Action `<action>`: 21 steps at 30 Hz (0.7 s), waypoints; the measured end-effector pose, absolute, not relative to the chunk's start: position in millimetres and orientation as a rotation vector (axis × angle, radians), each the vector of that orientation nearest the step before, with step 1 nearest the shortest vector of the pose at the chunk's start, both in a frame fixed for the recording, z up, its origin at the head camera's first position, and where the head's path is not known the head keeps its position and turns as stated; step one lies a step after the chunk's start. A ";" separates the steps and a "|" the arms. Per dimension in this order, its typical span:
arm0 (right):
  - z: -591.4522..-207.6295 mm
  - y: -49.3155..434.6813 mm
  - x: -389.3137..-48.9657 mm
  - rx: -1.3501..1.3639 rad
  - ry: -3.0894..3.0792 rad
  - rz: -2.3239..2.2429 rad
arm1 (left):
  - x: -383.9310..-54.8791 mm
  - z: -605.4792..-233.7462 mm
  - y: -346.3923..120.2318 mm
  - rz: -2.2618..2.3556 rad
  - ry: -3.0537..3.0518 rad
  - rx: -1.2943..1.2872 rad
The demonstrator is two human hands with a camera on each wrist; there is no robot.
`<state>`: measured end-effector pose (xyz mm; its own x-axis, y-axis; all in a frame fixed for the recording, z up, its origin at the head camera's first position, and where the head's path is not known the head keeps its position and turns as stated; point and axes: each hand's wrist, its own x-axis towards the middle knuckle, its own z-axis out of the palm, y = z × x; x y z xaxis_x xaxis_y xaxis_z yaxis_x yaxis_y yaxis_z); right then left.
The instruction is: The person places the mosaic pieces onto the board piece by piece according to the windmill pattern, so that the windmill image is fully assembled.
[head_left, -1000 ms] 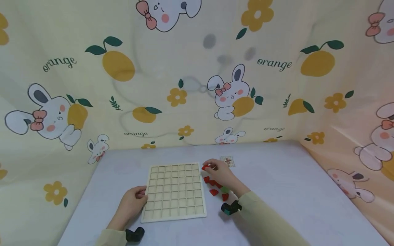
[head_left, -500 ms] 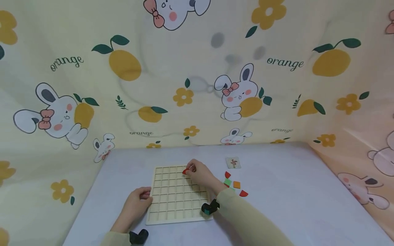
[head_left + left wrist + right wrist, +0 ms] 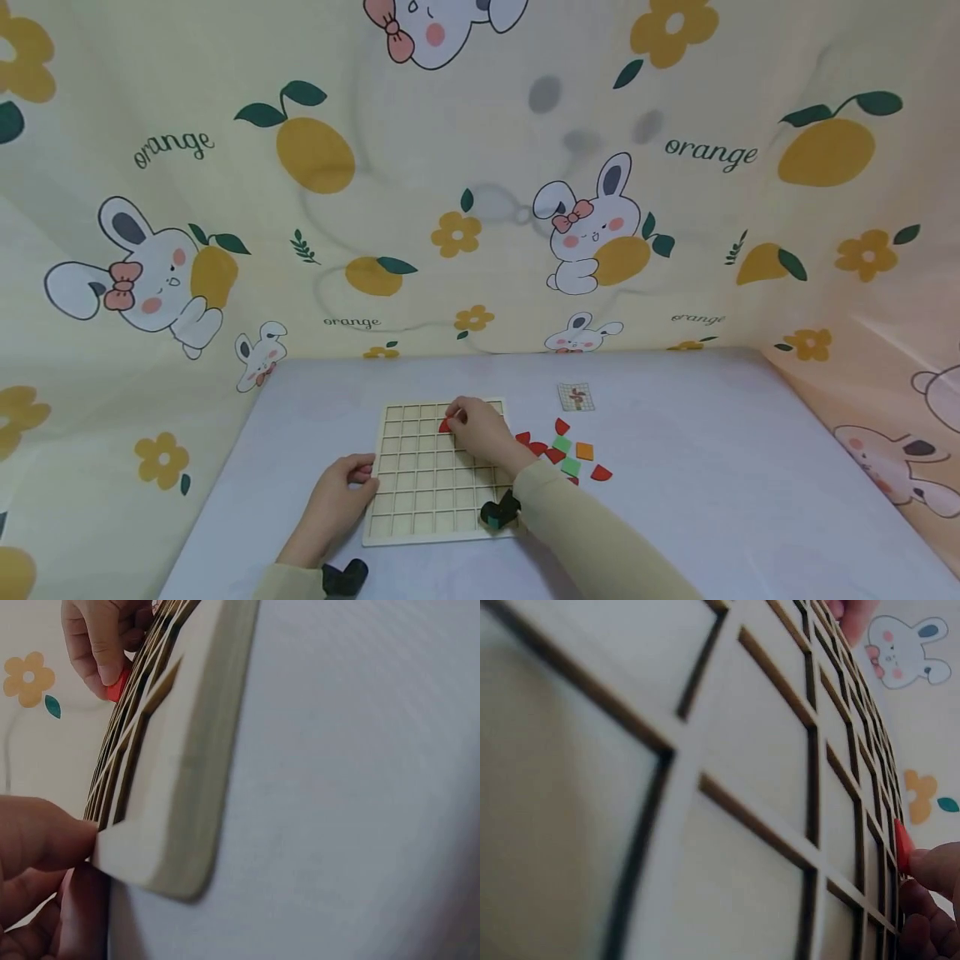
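Observation:
A pale wooden board with a grid of square cells lies on the table. My left hand grips its left edge, thumb on top, as the left wrist view shows with the board's corner close by. Over the upper rows of cells, my right hand pinches a red fan-shaped tile between thumb and fingertips. That red tile is against the grid in the right wrist view; whether it sits inside a cell I cannot tell. The right hand and sleeve cover part of the board's right side.
To the board's right lie several loose tiles: red fan-shaped ones such as a red tile, green squares like a green tile, and an orange square. Behind them is a small pattern card. A printed curtain surrounds the table.
My right hand has moved left from the loose tiles to the board's upper cells, carrying a red tile. The left hand keeps hold of the board's edge. The head view has shifted slightly.

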<state>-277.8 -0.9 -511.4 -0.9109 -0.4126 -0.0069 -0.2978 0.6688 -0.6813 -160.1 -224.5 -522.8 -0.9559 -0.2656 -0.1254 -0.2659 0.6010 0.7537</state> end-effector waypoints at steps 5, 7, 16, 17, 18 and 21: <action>-512.6 -2.7 -276.0 -0.610 2.758 -1.041 | -159.6 -521.8 -223.6 1.318 2.802 -0.477; -512.2 -3.5 -274.8 -0.612 2.762 -1.047 | -159.2 -521.6 -223.6 1.320 2.800 -0.478; -512.8 -7.3 -270.0 -0.518 2.803 -1.098 | -158.1 -520.4 -221.8 1.344 2.809 -0.445; -513.1 -8.0 -269.6 -0.509 2.807 -1.096 | -158.2 -520.8 -221.8 1.342 2.812 -0.445; -513.4 -8.5 -269.3 -0.503 2.814 -1.088 | -158.2 -521.2 -221.8 1.341 2.813 -0.447; -514.3 -10.1 -268.9 -0.512 2.823 -1.074 | -158.0 -522.0 -222.0 1.338 2.811 -0.457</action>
